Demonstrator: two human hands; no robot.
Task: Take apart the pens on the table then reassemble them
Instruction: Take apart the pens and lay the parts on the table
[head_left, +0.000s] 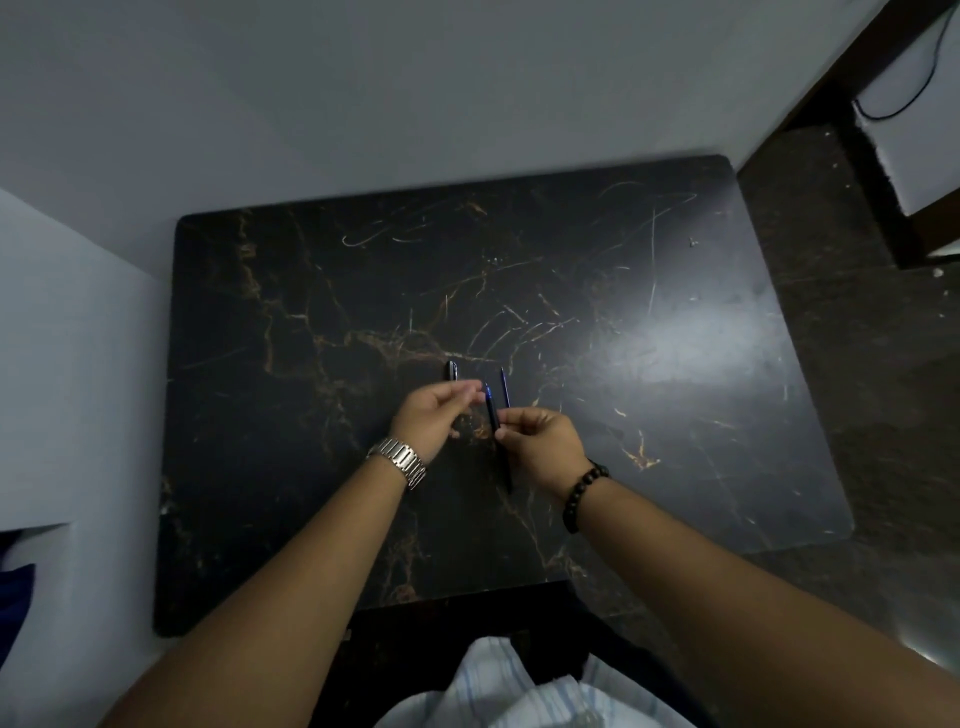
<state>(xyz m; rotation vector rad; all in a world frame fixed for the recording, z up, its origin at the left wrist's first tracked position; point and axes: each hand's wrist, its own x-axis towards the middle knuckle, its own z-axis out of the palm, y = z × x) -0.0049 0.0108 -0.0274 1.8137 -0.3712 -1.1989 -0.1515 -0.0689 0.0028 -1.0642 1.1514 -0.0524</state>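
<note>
So the right hand (543, 441) is pinching a dark blue pen barrel (492, 410) over the middle of the black marble table (311, 312), blue tip pointing away. Left hand (434, 415) has its fingertips pinched together near that tip, can't tell what's in them. A thin blue refill (504, 387) and a black cap piece (451, 371) lie on the table just past the hands. Too dark to read any branding.

Dim room. Black marble-look worktop (571, 270), gold veins, scratched, glare patch on its right side. Plain grey wall (363, 78) behind it, dark speckled floor (857, 364) to its right, black cable (904, 98) beyond that.
</note>
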